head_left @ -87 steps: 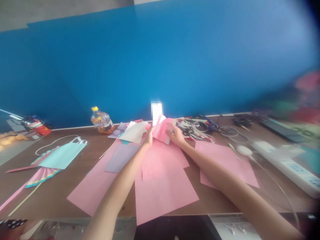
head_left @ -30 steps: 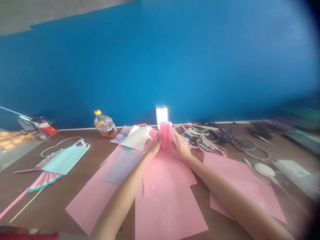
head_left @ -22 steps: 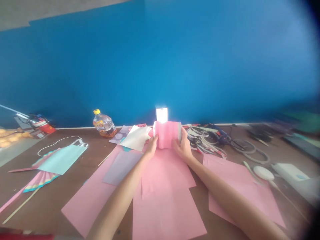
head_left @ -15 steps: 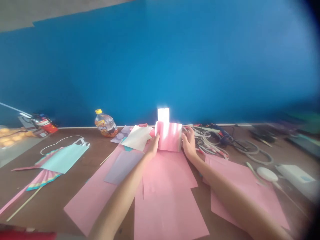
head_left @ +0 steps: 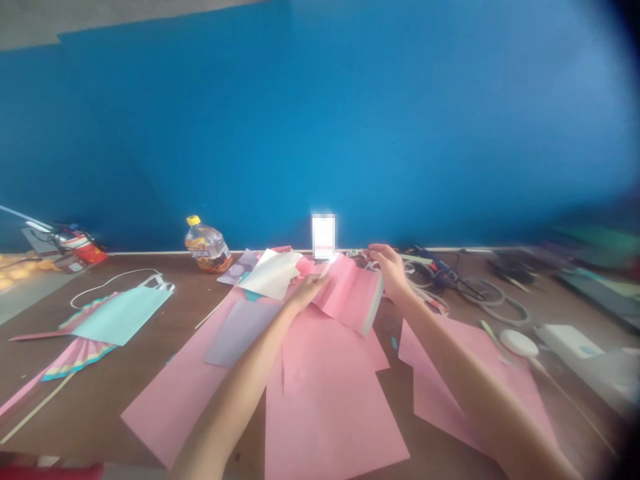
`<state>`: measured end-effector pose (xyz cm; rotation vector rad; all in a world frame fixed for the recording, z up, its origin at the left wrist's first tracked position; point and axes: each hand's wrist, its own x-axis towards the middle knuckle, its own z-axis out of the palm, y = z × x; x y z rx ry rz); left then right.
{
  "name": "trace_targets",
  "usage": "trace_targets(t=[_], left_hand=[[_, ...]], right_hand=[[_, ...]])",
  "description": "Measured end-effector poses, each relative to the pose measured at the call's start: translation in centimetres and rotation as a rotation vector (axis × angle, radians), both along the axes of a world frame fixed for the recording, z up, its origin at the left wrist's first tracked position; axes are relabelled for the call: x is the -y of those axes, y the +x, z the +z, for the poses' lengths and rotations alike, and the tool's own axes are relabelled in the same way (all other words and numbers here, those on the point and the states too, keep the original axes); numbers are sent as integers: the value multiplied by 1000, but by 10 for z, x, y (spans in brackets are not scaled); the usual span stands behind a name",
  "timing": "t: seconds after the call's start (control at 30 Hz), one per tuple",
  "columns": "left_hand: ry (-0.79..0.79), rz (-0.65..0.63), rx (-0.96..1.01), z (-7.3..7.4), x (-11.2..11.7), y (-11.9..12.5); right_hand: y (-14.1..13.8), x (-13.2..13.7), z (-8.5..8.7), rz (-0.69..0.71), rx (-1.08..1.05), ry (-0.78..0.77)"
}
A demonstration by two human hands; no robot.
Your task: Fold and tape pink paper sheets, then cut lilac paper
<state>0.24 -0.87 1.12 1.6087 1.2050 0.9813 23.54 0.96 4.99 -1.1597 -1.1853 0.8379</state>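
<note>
Paper sheets (head_left: 335, 413) lie flat nearest you, in front of the lit screen (head_left: 324, 233). Just before that screen, your left hand (head_left: 305, 291) pinches one edge of the creased pink paper (head_left: 349, 293), probably to steady it; your right hand (head_left: 393, 270) curls right of the screen, grip unclear. The screen stands upright, apparently for viewing.

The glowing screen (head_left: 324, 233) is pixelated, and the far-right green shape (head_left: 600, 247) is blurred.
</note>
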Motion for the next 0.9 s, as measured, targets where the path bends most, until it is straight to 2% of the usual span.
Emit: trace_targets(t=[0.13, 0.2, 0.3, 0.43, 0.57, 0.9], left_hand=[[26, -209, 52, 8, 6, 5], [51, -249, 67, 12, 8, 7], [49, -243, 12, 11, 7, 7], [30, -245, -10, 4, 3, 3], [18, -290, -25, 2, 2, 2], [19, -283, -27, 2, 1, 3]], right_hand=[[14, 3, 24, 224, 288, 1], [14, 4, 26, 336, 415, 5], [5, 7, 19, 475, 472, -5], [-12, 12, 7, 484, 550, 26], [-23, 15, 3, 501, 548, 61], [-21, 16, 5, 519, 479, 45]])
